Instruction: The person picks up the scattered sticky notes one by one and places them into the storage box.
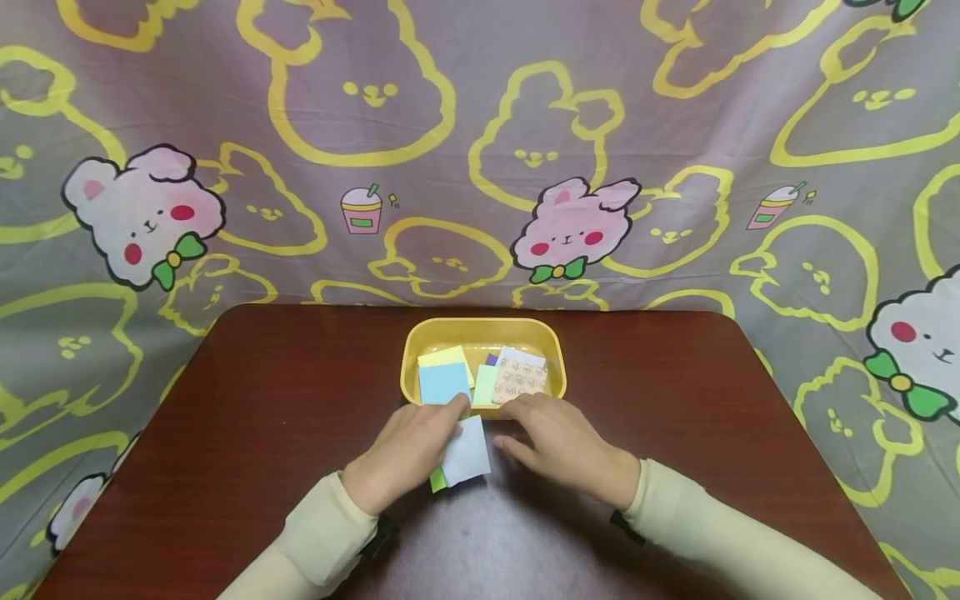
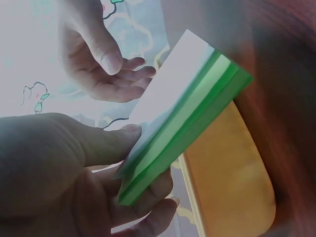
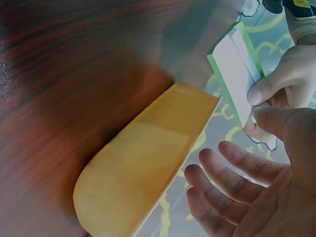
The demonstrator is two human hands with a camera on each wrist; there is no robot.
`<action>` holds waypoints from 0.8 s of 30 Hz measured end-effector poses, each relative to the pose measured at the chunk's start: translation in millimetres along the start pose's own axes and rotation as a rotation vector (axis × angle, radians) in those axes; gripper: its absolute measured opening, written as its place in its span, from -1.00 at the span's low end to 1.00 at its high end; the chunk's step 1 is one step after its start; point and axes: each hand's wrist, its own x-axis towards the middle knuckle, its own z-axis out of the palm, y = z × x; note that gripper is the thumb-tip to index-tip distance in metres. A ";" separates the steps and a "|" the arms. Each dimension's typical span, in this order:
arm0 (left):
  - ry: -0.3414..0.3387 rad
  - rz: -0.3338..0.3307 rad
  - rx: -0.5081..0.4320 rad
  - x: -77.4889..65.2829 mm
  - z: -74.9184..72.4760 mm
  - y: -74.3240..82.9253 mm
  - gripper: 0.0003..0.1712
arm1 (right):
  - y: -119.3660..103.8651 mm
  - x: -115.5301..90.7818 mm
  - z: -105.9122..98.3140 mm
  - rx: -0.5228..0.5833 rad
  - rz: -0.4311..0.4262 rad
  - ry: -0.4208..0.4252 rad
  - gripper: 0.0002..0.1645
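Observation:
My left hand (image 1: 405, 450) pinches a few square paper slips between thumb and fingers. A pale whitish slip (image 1: 467, 454) lies on top, with green slips (image 2: 197, 118) fanned out beneath it in the left wrist view. They are held in front of a yellow plastic box (image 1: 480, 333). My right hand (image 1: 562, 446) is beside the box's front wall, its fingers spread and loosely bent with nothing in them in the right wrist view. Inside the box are a blue slip (image 1: 444, 383), a yellow slip (image 1: 450, 357), a light green slip (image 1: 485, 385) and a patterned slip (image 1: 519, 379).
The box stands at the far middle of a dark reddish-brown table (image 1: 300, 400). Behind the table hangs a cloth (image 1: 450, 83) printed with yellow outlines and rabbit heads. A bit of a purple slip (image 1: 491, 360) shows among the papers in the box.

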 end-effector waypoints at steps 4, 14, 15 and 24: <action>0.000 -0.009 0.009 0.8 -4.3 -0.4 -0.78 | 0.2 1.6 -1.9 0.000 0.004 0.003 -0.56; -0.029 -0.058 -0.010 3.8 -11.8 -2.8 -0.80 | 3.7 6.2 -4.8 0.000 0.012 0.020 -0.58; -0.030 -0.062 -0.009 4.0 -12.3 -3.0 -0.80 | 3.9 6.7 -5.1 0.000 0.011 0.019 -0.58; 0.001 -0.063 -0.005 7.2 -16.3 -5.7 -0.80 | 4.2 10.8 -8.7 -0.007 0.011 0.017 -0.57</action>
